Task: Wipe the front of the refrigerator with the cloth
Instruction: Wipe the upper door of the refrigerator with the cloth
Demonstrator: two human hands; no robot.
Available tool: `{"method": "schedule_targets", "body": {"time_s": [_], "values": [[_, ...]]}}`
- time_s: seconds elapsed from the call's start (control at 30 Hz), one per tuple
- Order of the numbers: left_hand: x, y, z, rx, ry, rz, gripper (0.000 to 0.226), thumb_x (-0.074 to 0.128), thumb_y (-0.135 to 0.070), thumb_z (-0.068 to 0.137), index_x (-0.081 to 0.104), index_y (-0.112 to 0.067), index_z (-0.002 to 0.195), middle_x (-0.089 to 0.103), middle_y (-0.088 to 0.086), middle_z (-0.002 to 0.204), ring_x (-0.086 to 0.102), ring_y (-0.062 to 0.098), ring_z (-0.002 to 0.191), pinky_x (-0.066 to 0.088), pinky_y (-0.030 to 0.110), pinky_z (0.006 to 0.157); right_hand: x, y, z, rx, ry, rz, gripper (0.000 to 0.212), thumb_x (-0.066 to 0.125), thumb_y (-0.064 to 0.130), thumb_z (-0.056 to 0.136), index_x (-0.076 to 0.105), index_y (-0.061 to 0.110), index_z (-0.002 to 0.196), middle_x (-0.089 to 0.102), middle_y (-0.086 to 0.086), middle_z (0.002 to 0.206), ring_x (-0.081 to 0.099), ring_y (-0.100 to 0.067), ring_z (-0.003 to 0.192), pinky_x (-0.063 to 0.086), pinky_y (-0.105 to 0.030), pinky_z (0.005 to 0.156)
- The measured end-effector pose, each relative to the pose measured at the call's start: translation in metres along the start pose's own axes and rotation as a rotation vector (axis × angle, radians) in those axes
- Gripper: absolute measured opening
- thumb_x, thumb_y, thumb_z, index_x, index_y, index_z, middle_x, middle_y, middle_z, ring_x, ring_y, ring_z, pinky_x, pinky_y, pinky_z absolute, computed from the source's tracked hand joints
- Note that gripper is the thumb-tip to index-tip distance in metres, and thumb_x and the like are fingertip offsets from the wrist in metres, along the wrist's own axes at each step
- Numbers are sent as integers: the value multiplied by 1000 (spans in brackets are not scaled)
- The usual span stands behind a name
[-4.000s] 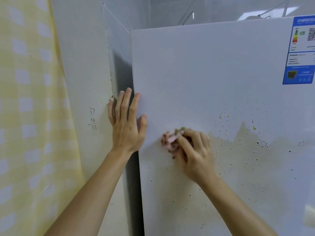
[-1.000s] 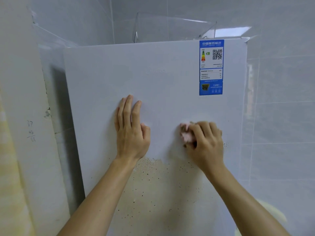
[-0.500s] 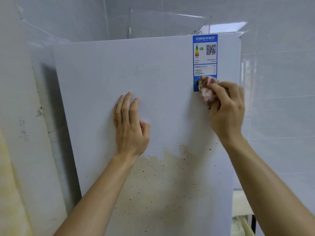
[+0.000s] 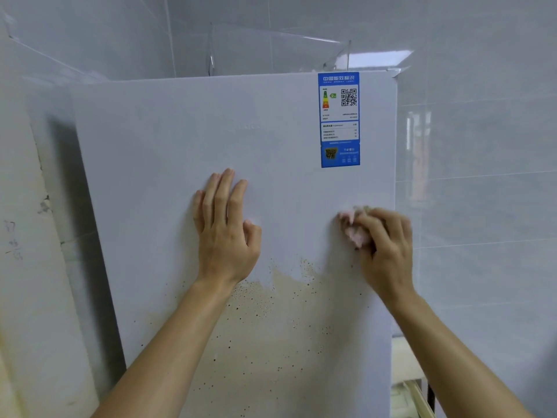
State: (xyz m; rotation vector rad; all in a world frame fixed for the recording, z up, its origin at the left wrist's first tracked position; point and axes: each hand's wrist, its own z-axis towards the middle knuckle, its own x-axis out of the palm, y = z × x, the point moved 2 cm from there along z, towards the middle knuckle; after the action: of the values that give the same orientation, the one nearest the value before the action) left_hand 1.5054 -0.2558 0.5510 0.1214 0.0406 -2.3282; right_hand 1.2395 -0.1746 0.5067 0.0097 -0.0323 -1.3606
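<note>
The white refrigerator front (image 4: 168, 152) fills the middle of the view. Its upper part looks clean, while a beige smear with dark specks (image 4: 271, 333) covers the lower middle. My right hand (image 4: 385, 245) grips a bunched pink cloth (image 4: 354, 230) and presses it against the door near the right edge, just above the smear. My left hand (image 4: 224, 230) lies flat on the door with straight fingers, left of the cloth and above the stain.
A blue energy label (image 4: 339, 119) is stuck at the door's upper right. A clear plastic container (image 4: 271, 52) sits on top of the refrigerator. Grey tiled wall (image 4: 482, 176) stands to the right, a pale wall (image 4: 24, 267) close on the left.
My right hand has brought the cloth down from the blue label to a spot lower on the door near the right edge. My left hand has stayed flat on the door.
</note>
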Motion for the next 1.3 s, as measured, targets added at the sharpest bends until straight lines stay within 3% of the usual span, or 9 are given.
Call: {"method": "schedule_targets", "body": {"time_s": [0.17, 0.33, 0.47, 0.63, 0.73, 0.83, 1.0, 1.17, 1.3], "values": [[-1, 3, -2, 18, 9, -3, 67, 51, -13, 87, 46, -6, 154, 36, 13, 168, 25, 33, 159, 12, 53, 131, 2, 4, 81, 34, -54, 47, 40, 52, 7, 101, 66, 8, 139, 65, -15, 126, 52, -32, 111, 47, -40, 97], [-1, 4, -2, 31, -4, 3, 68, 54, -12, 87, 46, -6, 154, 36, 13, 168, 23, 31, 159, 9, 49, 132, 17, 25, 47, 53, -80, 90, 38, 51, 7, 100, 69, 11, 133, 62, -7, 134, 50, -30, 117, 44, -35, 103], [-4, 3, -1, 28, 10, 0, 68, 53, -13, 88, 45, -7, 155, 35, 13, 168, 22, 30, 159, 10, 49, 132, 24, 48, -42, 42, 26, 119, 38, 54, 9, 97, 65, 14, 133, 52, -5, 117, 48, -31, 106, 49, -42, 91], [-7, 6, 0, 39, 34, -12, 68, 57, -11, 90, 44, -7, 157, 32, 13, 170, 19, 30, 160, 7, 44, 133, 19, 60, -55, 45, 152, 208, 46, 52, 10, 91, 53, 17, 137, 56, -4, 106, 50, -23, 96, 47, -28, 77], [-8, 9, -1, 14, 25, -17, 70, 60, -15, 90, 42, -5, 157, 30, 13, 171, 19, 32, 161, 9, 44, 133, 18, 66, -8, 67, 103, 267, 35, 61, 6, 88, 58, 17, 121, 57, 0, 110, 56, -21, 94, 45, -25, 73], [-10, 13, -4, 2, 38, -17, 71, 58, -20, 91, 40, -5, 158, 28, 12, 172, 18, 32, 162, 11, 46, 133, 26, 77, 42, 131, 63, 237, 26, 77, -3, 85, 76, 10, 107, 61, -10, 113, 61, -25, 92, 48, -28, 75], [-19, 32, -6, 17, 84, 8, 73, 53, -26, 92, 37, -8, 161, 24, 10, 174, 14, 29, 163, 8, 45, 133, 42, 100, 96, 151, -106, 198, 15, 81, 2, 83, 79, 5, 98, 59, -11, 83, 57, -32, 81, 47, -38, 67], [-27, 46, -9, 29, 121, 12, 80, 55, -29, 88, 34, -9, 163, 22, 10, 175, 12, 28, 164, 5, 43, 134, 61, 133, 34, -15, -40, 157, 13, 80, 1, 85, 81, 8, 95, 56, -8, 75, 47, -25, 75, 40, -36, 59], [-35, 57, -14, 37, 148, 38, 82, 55, -15, 85, 34, -9, 163, 20, 11, 175, 9, 28, 164, 5, 47, 134, 63, 136, -21, -111, 48, 157, 12, 81, -4, 83, 79, 6, 88, 60, -5, 75, 49, -24, 69, 45, -36, 53]]}}
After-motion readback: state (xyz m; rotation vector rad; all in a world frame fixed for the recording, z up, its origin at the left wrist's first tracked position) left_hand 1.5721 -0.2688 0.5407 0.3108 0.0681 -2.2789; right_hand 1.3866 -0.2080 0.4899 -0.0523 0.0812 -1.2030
